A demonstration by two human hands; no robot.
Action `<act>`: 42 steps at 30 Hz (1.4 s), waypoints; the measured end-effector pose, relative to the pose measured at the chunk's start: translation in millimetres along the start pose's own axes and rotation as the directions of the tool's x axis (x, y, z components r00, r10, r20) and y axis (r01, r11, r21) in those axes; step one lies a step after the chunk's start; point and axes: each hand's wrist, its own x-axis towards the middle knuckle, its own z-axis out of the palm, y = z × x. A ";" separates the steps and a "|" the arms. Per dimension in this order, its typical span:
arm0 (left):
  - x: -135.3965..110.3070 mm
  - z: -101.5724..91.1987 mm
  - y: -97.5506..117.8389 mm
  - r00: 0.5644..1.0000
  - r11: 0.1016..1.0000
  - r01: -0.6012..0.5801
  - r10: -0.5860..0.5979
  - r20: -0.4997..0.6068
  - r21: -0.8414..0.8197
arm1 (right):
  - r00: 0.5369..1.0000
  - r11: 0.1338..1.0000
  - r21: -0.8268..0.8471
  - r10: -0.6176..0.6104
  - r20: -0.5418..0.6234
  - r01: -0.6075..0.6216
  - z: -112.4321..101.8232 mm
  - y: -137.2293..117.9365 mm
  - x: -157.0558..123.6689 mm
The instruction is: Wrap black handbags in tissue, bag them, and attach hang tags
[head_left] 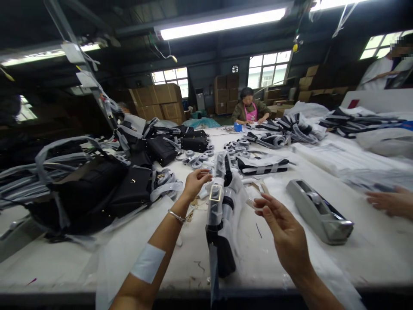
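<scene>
A black bag (222, 256) with a wrapped strap (214, 213) stands in front of me on the table. Translucent film covers the strap around its gold-coloured buckle (215, 193). To the left of the strap's upper part is my left hand (195, 183), its thumb and fingers brought together; whether film is pinched between them I cannot make out. My right hand (282, 228), right of the bag, has its fingers bent and holds a small clear strip that looks like tape (251, 203) at the fingertips. Close by on the right lies a grey tape dispenser (319, 211).
Black bags (132, 185) with wrapped straps are heaped on the left. Rolled wrapped straps (196, 159) and more black pieces (263, 165) lie farther back. Another person's hand (392, 201) reaches in at the right over plastic sheets (361, 165). A person in a pink apron (251, 113) sits opposite.
</scene>
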 end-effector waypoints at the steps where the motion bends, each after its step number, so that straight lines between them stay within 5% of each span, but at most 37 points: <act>1: -1.6 -6.1 15.8 0.999 0.998 -0.036 0.036 -0.004 -0.050 | 1.000 0.999 -0.022 -0.030 0.010 0.030 1.2 -5.3 1.7; 7: -20.7 -27.8 102.4 0.984 0.960 -0.172 0.177 0.006 -0.221 | 0.961 0.977 -0.019 -0.206 0.184 0.212 28.1 -34.7 28.2; 15: -68.2 -4.2 163.4 0.966 0.904 -0.166 0.229 0.120 -0.393 | 0.885 0.955 0.222 -0.272 0.379 0.198 72.7 -55.3 37.6; 21: -84.6 -1.4 179.6 0.975 0.894 -0.116 0.185 0.120 -0.433 | 0.907 0.965 0.167 -0.251 0.339 0.204 58.2 -58.7 24.5; 26: -86.5 -1.9 183.0 0.973 0.930 -0.169 0.210 0.092 -0.327 | 0.925 0.942 -0.058 -0.310 0.218 0.330 43.5 -52.5 18.4; 32: -88.5 1.7 175.7 0.939 0.941 -0.338 0.339 0.058 -0.019 | 0.885 0.836 -0.291 -0.441 0.150 0.466 31.9 -46.5 11.4; 38: -90.9 -1.0 177.2 0.840 0.773 -0.517 0.540 0.047 0.367 | 0.821 0.747 -0.353 -0.555 0.135 0.563 21.2 -45.8 12.4; 42: -93.0 -1.6 179.9 0.901 0.870 -0.434 0.418 0.119 0.232 | 0.798 0.713 -0.386 -0.591 0.120 0.586 11.5 -44.8 15.4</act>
